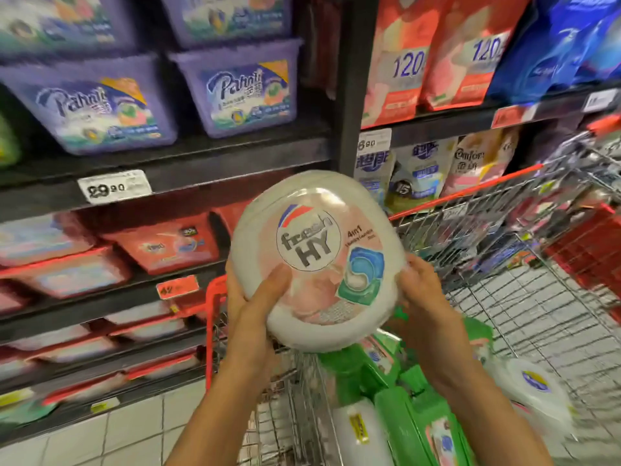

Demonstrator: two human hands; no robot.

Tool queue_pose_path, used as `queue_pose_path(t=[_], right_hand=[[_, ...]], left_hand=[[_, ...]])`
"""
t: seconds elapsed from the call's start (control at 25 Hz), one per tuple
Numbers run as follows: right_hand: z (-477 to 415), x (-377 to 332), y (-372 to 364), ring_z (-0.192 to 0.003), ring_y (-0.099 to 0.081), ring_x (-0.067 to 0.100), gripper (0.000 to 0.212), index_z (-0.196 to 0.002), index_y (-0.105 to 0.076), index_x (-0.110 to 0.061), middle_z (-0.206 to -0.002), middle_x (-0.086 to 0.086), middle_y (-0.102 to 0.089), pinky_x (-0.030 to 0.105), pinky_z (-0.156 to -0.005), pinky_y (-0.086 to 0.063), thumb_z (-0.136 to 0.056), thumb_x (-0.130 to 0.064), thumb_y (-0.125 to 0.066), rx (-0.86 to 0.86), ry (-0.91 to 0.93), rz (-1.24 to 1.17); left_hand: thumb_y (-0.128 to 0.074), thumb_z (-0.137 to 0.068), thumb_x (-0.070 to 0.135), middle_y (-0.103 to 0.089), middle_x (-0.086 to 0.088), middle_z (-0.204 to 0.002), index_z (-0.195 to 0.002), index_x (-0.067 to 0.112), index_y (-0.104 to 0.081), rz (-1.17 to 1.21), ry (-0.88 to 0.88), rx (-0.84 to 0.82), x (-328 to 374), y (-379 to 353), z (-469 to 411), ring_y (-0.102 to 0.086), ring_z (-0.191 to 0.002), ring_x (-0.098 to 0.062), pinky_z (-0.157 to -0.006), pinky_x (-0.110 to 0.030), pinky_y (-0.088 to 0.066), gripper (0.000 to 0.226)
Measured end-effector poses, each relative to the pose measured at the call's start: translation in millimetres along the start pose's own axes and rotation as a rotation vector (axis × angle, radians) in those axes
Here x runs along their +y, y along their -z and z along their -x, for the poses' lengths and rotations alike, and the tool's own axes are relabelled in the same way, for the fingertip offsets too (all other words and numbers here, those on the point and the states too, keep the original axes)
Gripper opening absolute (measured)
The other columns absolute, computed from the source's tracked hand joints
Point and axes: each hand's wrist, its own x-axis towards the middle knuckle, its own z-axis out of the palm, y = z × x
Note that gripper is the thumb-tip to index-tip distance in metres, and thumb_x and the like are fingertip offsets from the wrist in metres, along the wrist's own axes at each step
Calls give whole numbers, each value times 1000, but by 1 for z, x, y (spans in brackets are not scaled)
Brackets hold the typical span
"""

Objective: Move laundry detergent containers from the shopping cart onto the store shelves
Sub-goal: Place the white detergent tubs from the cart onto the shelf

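Stocked store shelves [218,153] fill the view beyond and to the left of the hands, with purple tubs [235,92] above and red boxes [161,243] level with them. Both hands hold a white detergent tub [316,257], tilted face-up over the shopping cart [470,194]. The left hand [250,314] cups its lower edge with the thumb across the label, and the right hand [425,297] clasps the opposite rim. Its smooth, rounded shell offers little purchase, so a slackened hold would likely drop it onto the green containers [413,415] below. Packed rows could also be knocked when it goes in.
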Motion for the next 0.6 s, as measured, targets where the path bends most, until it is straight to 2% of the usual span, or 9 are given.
queue_pose_path(t=[0.04,0.12,0.24,0.32,0.4,0.48,0.6], right_hand=[[4,-11,-14,-99,-63,13,55,-127,-52,-32,-91,-25,-70,23,-72,-52,-76,-39,-70,0,67,75],[21,-27,-54,-107,-61,5,60,-119,-51,-47,-113,-23,-62,25,-83,-51,-63,-58,-68,-82,221,230],[57,-25,-126,-99,-66,6,63,-123,-51,-34,-111,-15,-65,21,-77,-52,-66,-54,-69,-148,406,282],[79,-12,-176,-95,-68,9,55,-119,-56,-31,-108,-10,-69,19,-74,-53,-69,-48,-71,-136,477,208],[98,0,-223,-96,-68,10,48,-116,-59,-30,-107,-7,-70,19,-75,-53,-72,-43,-70,-115,530,138],[112,5,-271,-97,-68,14,50,-117,-58,-25,-108,-3,-69,24,-77,-54,-71,-42,-70,-95,553,86],[127,-1,-330,-91,-68,15,57,-118,-58,-16,-105,3,-70,26,-74,-53,-68,-41,-71,-85,561,12]], left_hand=[[-88,-44,40,-63,-12,-128,-140,18,-45,2,5,0,16,13,3,-63,-113,-30,-82,-39,-57,107],[-92,-33,47,-66,-11,-123,-139,18,-47,-9,4,-12,45,43,11,-65,-109,-30,-81,-41,-57,119],[-92,-31,51,-67,-8,-122,-137,25,-49,-2,3,-48,87,91,29,-67,-107,-29,-78,-43,-59,117],[-92,-31,53,-70,0,-116,-134,33,-48,-22,-28,-44,120,134,36,-70,-101,-24,-70,-40,-59,114],[-91,-33,48,-72,6,-107,-127,32,-49,-47,-77,-43,153,174,37,-72,-92,-17,-63,-31,-58,104],[-84,-41,42,-73,9,-96,-117,29,-51,-78,-134,-51,191,210,36,-73,-84,-13,-58,-26,-57,84],[-81,-46,45,-72,8,-101,-117,27,-51,-126,-198,-63,241,243,35,-72,-88,-13,-60,-25,-57,79]])
